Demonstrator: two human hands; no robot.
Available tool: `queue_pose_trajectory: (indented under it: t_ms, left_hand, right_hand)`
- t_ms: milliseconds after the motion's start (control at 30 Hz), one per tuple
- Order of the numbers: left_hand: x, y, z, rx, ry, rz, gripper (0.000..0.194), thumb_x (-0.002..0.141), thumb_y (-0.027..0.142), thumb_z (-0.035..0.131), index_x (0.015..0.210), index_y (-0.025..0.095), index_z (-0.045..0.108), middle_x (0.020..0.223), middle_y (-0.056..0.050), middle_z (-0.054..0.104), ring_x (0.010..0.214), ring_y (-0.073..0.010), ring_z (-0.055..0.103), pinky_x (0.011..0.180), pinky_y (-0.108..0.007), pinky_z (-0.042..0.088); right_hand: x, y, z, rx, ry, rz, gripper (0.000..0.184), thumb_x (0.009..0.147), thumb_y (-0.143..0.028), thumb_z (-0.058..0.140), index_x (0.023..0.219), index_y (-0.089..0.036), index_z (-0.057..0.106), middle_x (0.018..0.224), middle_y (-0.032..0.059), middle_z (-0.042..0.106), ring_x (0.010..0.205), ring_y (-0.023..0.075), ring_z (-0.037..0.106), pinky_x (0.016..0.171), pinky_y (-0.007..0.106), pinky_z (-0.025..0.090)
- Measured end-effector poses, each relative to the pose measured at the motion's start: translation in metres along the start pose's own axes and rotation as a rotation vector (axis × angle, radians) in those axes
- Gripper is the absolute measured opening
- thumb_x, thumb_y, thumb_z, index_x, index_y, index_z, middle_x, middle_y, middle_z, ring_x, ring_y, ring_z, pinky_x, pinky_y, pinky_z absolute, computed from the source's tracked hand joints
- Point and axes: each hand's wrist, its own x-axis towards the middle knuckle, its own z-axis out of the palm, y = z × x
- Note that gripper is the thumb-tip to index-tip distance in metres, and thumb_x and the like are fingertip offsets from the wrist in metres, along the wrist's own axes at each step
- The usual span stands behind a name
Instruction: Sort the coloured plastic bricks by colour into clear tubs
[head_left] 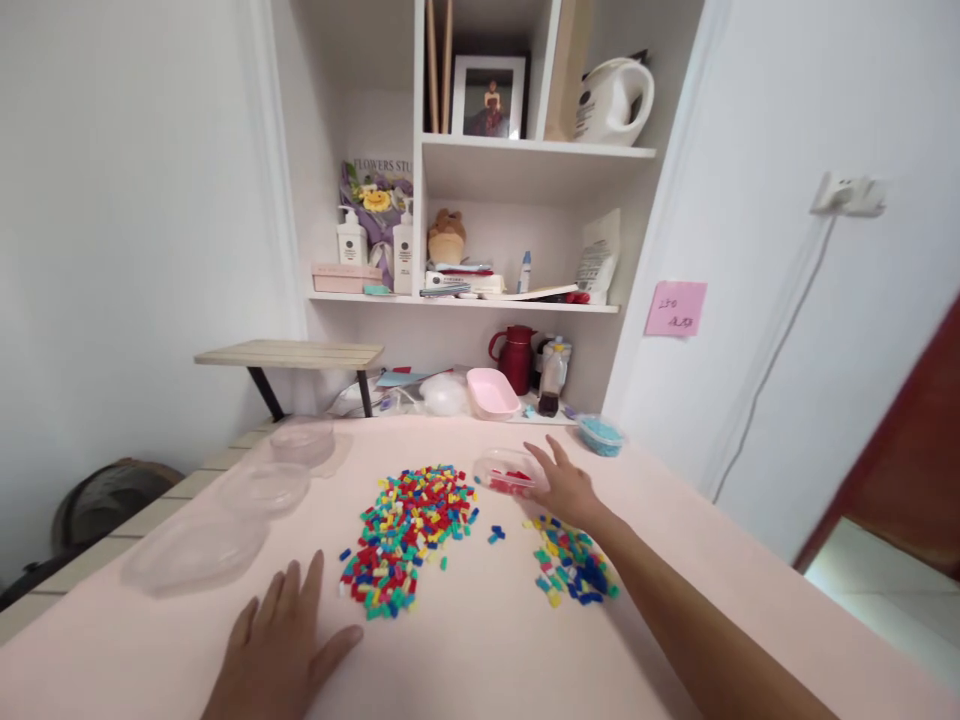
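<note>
My left hand (281,640) lies flat on the pink table (480,650), fingers spread, holding nothing, just left of a big pile of small coloured blocks (409,535). My right hand (562,487) reaches forward with its fingers spread and rests against a clear plastic container (504,470) with red blocks inside. A smaller pile of mixed blocks (574,570) lies under my right forearm, and a few loose blue blocks (495,535) sit between the two piles.
Three clear containers (262,490) stand in a row at the table's left. A container of light blue blocks (600,435) sits at the far right edge. Behind are a pink tub (491,392), a red jug (517,358), shelves and a small wooden stand (289,355).
</note>
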Motion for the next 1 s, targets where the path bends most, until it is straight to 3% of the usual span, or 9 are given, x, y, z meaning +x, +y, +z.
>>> queue_pose_trajectory:
  t_ms: [100,200,300,467,600,833,1000]
  left_hand:
    - [-0.005,0.008,0.002,0.052,0.022,0.030,0.088,0.078,0.058,0.050,0.148,0.008,0.035,0.155,-0.022,0.028,0.145,-0.0377,0.021,0.115,-0.052,0.021]
    - [-0.005,0.016,0.003,0.033,0.012,0.064,0.088,0.078,0.060,0.049,0.149,0.008,0.034,0.156,-0.023,0.027,0.145,-0.0396,0.019,0.114,-0.053,0.021]
    - [-0.002,0.024,0.002,0.001,-0.017,0.091,0.091,0.079,0.061,0.049,0.150,0.008,0.030,0.157,-0.023,0.021,0.146,-0.0400,0.015,0.114,-0.052,0.020]
    - [0.012,0.048,-0.002,-0.081,-0.071,0.156,0.098,0.075,0.065,0.052,0.153,0.012,0.024,0.160,-0.020,0.013,0.147,-0.0396,0.010,0.115,-0.052,0.016]
    - [0.032,0.068,-0.001,-0.117,-0.050,0.175,0.099,0.074,0.064,0.055,0.154,0.017,0.019,0.162,-0.017,0.008,0.147,-0.0407,0.010,0.114,-0.052,0.016]
    - [0.057,0.094,-0.001,-0.134,0.001,0.169,0.086,0.081,0.063,0.046,0.153,0.021,0.024,0.163,-0.015,0.012,0.148,-0.0389,0.006,0.112,-0.060,0.013]
    - [0.065,0.100,0.005,-0.271,0.083,0.165,0.072,0.089,0.058,0.035,0.151,0.021,0.031,0.161,-0.014,0.022,0.148,-0.0345,0.013,0.113,-0.061,0.013]
  right_hand:
    - [-0.028,-0.018,-0.011,-0.058,0.087,-0.112,0.055,0.087,-0.023,0.053,0.142,-0.028,0.044,0.149,0.0129,0.041,0.134,0.0321,0.041,0.105,0.055,0.034]
    - [-0.067,-0.039,-0.020,0.025,-0.098,-0.427,0.044,0.090,-0.026,0.051,0.133,-0.033,0.054,0.138,0.0068,0.055,0.128,0.0268,0.049,0.105,0.047,0.037]
    - [-0.098,-0.044,-0.025,0.027,-0.279,-0.592,0.038,0.091,-0.034,0.054,0.129,-0.037,0.057,0.138,0.0032,0.056,0.131,0.0275,0.045,0.108,0.050,0.032]
    - [-0.102,-0.008,-0.029,-0.022,-0.197,-0.468,0.025,0.095,-0.031,0.046,0.110,-0.032,0.066,0.126,0.0048,0.065,0.123,0.0247,0.053,0.106,0.049,0.035]
    - [-0.097,0.018,-0.033,-0.070,-0.117,-0.429,0.027,0.097,-0.030,0.043,0.110,-0.032,0.067,0.122,0.0053,0.067,0.120,0.0259,0.055,0.105,0.051,0.035]
    - [-0.101,0.018,-0.034,-0.101,-0.067,-0.421,0.025,0.098,-0.031,0.045,0.109,-0.031,0.068,0.115,0.0044,0.070,0.115,0.0245,0.057,0.102,0.047,0.039]
    - [-0.097,0.011,-0.039,-0.115,-0.072,-0.457,0.025,0.096,-0.026,0.046,0.107,-0.030,0.068,0.117,0.0039,0.069,0.116,0.0254,0.055,0.102,0.048,0.038]
